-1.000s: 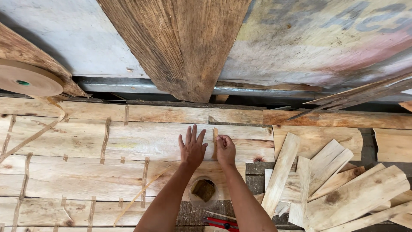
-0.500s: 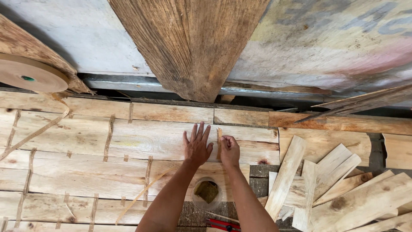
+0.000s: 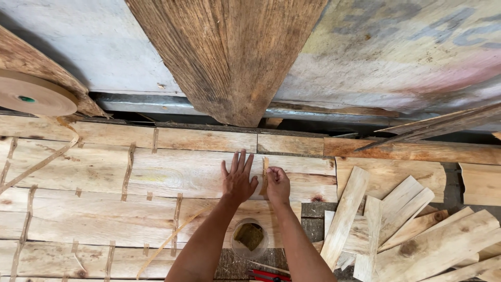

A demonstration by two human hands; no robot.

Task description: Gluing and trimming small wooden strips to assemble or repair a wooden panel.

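Your left hand (image 3: 237, 180) lies flat, fingers spread, on the pale veneer sheet (image 3: 182, 175), while your right hand (image 3: 277, 185) just beside it pinches a short brown tape strip (image 3: 264, 175) standing across the sheet's seam.

- Bright, even daylight, no glare.
- Soft shadows under the hanging plank (image 3: 229, 52) and in the gap behind the counter (image 3: 156, 172).
- Sharp focus; edges slightly stretched.

Loose wood pieces (image 3: 412, 230) lie right of the veneer sheet (image 3: 156, 177).
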